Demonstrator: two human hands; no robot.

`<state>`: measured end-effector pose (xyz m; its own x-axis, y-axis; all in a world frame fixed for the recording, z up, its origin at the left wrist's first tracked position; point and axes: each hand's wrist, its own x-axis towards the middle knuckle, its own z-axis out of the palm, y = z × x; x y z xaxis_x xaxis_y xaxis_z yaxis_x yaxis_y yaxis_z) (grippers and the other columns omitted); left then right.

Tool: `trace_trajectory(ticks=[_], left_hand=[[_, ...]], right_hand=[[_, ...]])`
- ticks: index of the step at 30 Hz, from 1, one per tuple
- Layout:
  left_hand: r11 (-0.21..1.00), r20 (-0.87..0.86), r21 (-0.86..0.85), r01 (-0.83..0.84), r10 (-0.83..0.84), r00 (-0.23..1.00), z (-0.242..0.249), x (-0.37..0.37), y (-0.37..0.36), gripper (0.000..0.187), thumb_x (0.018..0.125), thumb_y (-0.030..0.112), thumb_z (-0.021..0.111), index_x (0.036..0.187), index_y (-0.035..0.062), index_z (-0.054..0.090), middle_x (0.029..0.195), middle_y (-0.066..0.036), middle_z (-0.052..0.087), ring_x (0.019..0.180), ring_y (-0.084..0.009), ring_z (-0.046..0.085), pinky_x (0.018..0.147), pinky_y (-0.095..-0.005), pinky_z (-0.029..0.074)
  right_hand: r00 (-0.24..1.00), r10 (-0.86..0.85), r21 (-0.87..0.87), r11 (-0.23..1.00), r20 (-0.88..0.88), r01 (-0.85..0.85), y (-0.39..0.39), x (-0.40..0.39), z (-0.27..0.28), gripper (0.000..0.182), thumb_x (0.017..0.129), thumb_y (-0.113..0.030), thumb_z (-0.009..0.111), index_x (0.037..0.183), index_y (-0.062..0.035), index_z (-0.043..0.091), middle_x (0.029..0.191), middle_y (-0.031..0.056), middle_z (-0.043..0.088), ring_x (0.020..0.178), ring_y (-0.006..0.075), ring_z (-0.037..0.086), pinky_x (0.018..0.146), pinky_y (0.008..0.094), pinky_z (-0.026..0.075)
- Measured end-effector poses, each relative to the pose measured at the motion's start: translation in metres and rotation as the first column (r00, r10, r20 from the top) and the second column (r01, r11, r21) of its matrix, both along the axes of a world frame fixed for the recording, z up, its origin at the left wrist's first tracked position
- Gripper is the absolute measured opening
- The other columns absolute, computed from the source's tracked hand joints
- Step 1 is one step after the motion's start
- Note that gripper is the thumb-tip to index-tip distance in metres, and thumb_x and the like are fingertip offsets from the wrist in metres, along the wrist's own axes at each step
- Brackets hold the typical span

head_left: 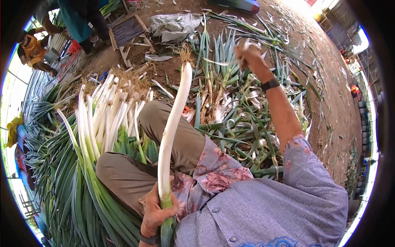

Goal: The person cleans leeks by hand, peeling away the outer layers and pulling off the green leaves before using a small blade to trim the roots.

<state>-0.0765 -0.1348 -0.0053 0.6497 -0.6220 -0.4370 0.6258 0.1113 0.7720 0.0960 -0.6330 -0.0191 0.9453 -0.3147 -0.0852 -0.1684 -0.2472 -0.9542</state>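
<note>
The left hand over there is wrapped round the green end of a leek, whose white shaft slants up past the knees to roots well apart from the blurred right hand, its hold unclear, above leafy scraps, with piled leeks leftward.

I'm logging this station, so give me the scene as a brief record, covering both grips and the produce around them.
Left grip: closed around the green part of a leek
Held leek: white shaft bare, root end pointing away from the body
Right grip: raised, apart from the held leek, blurred; contents unclear
Left side: pile of leeks, roots at the far end
Right side: loose leaves on the ground
</note>
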Motion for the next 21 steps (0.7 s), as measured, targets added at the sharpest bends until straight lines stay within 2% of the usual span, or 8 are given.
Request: trace_trajectory(ticks=[2, 3, 5, 7, 10, 12, 18, 21], left_hand=[[0.999, -0.005, 0.031, -0.011, 0.011, 1.0, 0.0, 0.003, -0.003, 0.082, 0.064, -0.004, 0.067, 0.139, -0.0009, 0.035, 0.07, -0.005, 0.057, 0.063, -0.0107, 0.055, 0.06, -0.0236, 0.044], [0.998, -0.005, 0.062, -0.028, 0.028, 1.0, 0.002, 0.004, -0.006, 0.083, 0.062, -0.003, 0.068, 0.138, -0.0017, 0.036, 0.068, -0.006, 0.057, 0.06, -0.0114, 0.055, 0.058, -0.0241, 0.044], [0.983, 0.093, 0.178, -0.035, 0.019, 0.995, 0.0, 0.004, -0.008, 0.08, 0.061, -0.002, 0.068, 0.136, -0.0025, 0.039, 0.067, -0.006, 0.056, 0.059, -0.0118, 0.054, 0.057, -0.0245, 0.044], [0.937, 0.277, 0.348, -0.042, -0.06, 0.959, -0.011, 0.002, -0.006, 0.073, 0.064, -0.002, 0.066, 0.133, -0.0026, 0.043, 0.07, -0.005, 0.055, 0.061, -0.0112, 0.053, 0.059, -0.0244, 0.044], [0.841, 0.589, 0.522, -0.146, -0.231, 0.775, 0.009, 0.004, -0.023, 0.06, 0.069, 0.001, 0.062, 0.127, -0.003, 0.047, 0.073, -0.004, 0.054, 0.062, -0.011, 0.05, 0.061, -0.025, 0.044], [0.827, 0.566, 0.542, -0.151, -0.226, 0.792, 0.019, 0.005, -0.031, 0.057, 0.071, 0.002, 0.061, 0.125, -0.0031, 0.048, 0.074, -0.004, 0.053, 0.063, -0.0117, 0.05, 0.062, -0.0258, 0.044], [0.727, 0.645, 0.626, -0.282, -0.28, 0.711, 0.008, -0.01, -0.027, 0.06, 0.071, 0.003, 0.06, 0.128, -0.002, 0.045, 0.075, -0.01, 0.056, 0.063, -0.0179, 0.056, 0.063, -0.0305, 0.047], [0.669, 0.636, 0.685, -0.288, -0.357, 0.684, 0.009, -0.012, -0.027, 0.063, 0.071, 0.003, 0.06, 0.131, -0.0011, 0.041, 0.077, -0.016, 0.06, 0.065, -0.0289, 0.062, 0.064, -0.0368, 0.049]], right_hand=[[0.88, -0.054, -0.483, 0.851, -0.472, -0.207, -0.003, -0.008, -0.002, 0.019, 0.08, -0.018, 0.064, 0.07, -0.0024, 0.061, 0.062, 0.0043, 0.054, 0.056, 0.0175, 0.058, 0.053, 0.0354, 0.049], [0.94, -0.054, -0.802, 0.54, -0.337, -0.256, 0.002, -0.023, -0.013, 0.022, 0.075, -0.022, 0.067, 0.07, -0.0018, 0.062, 0.062, 0.0079, 0.055, 0.057, 0.0212, 0.059, 0.055, 0.0356, 0.049], [0.932, -0.065, -0.924, 0.171, -0.356, -0.342, 0.012, -0.032, -0.03, 0.025, 0.071, -0.026, 0.069, 0.067, -0.0028, 0.061, 0.06, 0.0086, 0.053, 0.055, 0.022, 0.057, 0.053, 0.0366, 0.045], [0.983, 0.096, -0.971, 0.172, -0.154, -0.169, 0.037, -0.044, -0.038, 0.034, 0.078, -0.032, 0.068, 0.064, -0.0041, 0.055, 0.058, 0.0086, 0.05, 0.053, 0.0197, 0.051, 0.049, 0.0374, 0.038], [0.97, 0.239, -0.556, 0.813, 0.044, -0.175, 0.098, -0.048, -0.029, 0.034, 0.087, -0.032, 0.063, 0.075, 0.0, 0.06, 0.066, 0.0096, 0.059, 0.062, 0.0189, 0.057, 0.057, 0.0347, 0.047], [0.965, 0.26, -0.244, 0.936, -0.006, -0.254, 0.138, -0.055, -0.009, 0.026, 0.089, -0.023, 0.06, 0.082, 0.002, 0.063, 0.075, 0.0089, 0.064, 0.065, 0.0135, 0.058, 0.057, 0.0324, 0.047], [0.672, 0.442, -0.509, 0.854, 0.594, -0.111, 0.204, -0.082, 0.01, 0.012, 0.085, -0.002, 0.055, 0.095, 0.0029, 0.061, 0.068, 0.0108, 0.057, 0.055, 0.0205, 0.059, 0.047, 0.034, 0.045], [0.622, 0.655, -0.755, 0.638, 0.429, -0.151, 0.207, -0.082, 0.025, 0.019, 0.089, -0.01, 0.055, 0.103, 0.0014, 0.059, 0.072, 0.0122, 0.059, 0.059, 0.0295, 0.061, 0.05, 0.0391, 0.046]])
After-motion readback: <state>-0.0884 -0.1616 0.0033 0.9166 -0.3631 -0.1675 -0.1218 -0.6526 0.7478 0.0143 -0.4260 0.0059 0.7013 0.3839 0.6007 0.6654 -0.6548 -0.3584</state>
